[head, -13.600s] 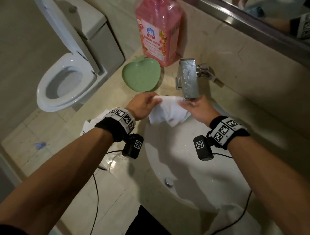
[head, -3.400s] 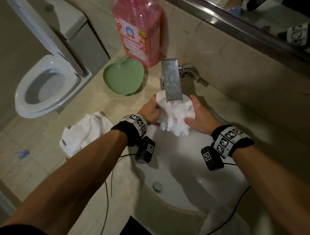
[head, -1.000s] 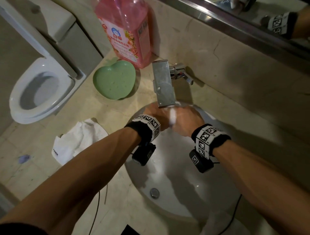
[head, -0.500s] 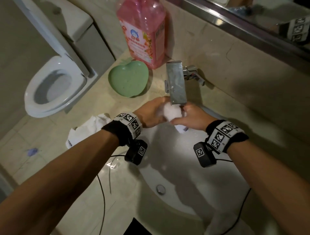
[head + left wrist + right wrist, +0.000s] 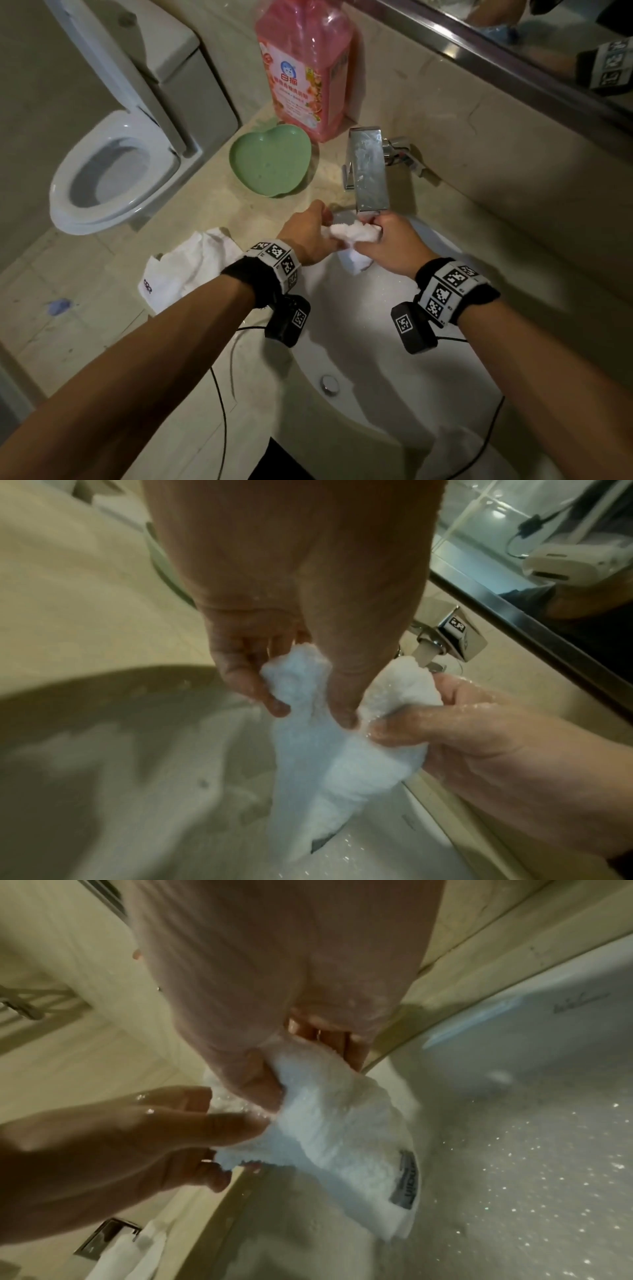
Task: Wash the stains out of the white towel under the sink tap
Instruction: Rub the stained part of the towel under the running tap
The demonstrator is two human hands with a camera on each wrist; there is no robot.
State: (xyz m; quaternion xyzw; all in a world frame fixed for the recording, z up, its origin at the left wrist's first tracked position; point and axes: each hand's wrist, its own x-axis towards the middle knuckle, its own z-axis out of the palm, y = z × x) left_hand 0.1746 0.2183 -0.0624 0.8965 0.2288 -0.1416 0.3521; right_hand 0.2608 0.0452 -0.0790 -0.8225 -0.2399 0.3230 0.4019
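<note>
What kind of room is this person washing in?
A bathroom, most likely at home: a toilet stands beside the counter, a sink with a tap is set into it, and a mirror hangs above.

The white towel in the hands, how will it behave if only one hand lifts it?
Probably floppy: the white towel sags below the left hand and right hand. Likely heavy for its size and dripping, since it looks soaked under the tap.

Dim warm light, heavy shadows, wrist views soft w/ motion blur, wide-angle edge warp
</note>
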